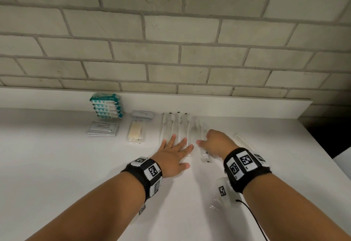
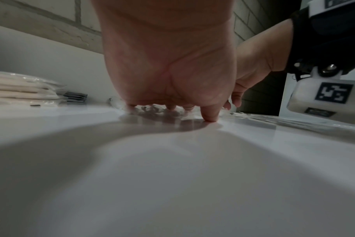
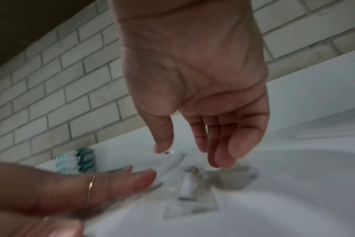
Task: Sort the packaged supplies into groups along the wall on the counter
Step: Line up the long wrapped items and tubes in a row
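Several clear-wrapped toothbrush packs (image 1: 176, 124) lie side by side near the wall. My left hand (image 1: 176, 146) lies flat with spread, straight fingers on their near ends; the left wrist view shows its fingertips (image 2: 210, 117) pressing down on the counter and the clear wrap. My right hand (image 1: 207, 141) hovers just to the right with relaxed fingers and holds nothing. Under it lies a clear pack with a small white tube (image 3: 187, 186). A stack of teal wipe packs (image 1: 106, 105) stands against the wall at the left.
On the white counter (image 1: 76, 164) sit a stack of white sachets (image 1: 102, 129), a grey case (image 1: 142, 115) and a pack of beige sticks (image 1: 137, 130). A wrapped comb (image 1: 243, 142) lies at the right. The counter's right edge (image 1: 321, 145) drops into a dark gap.
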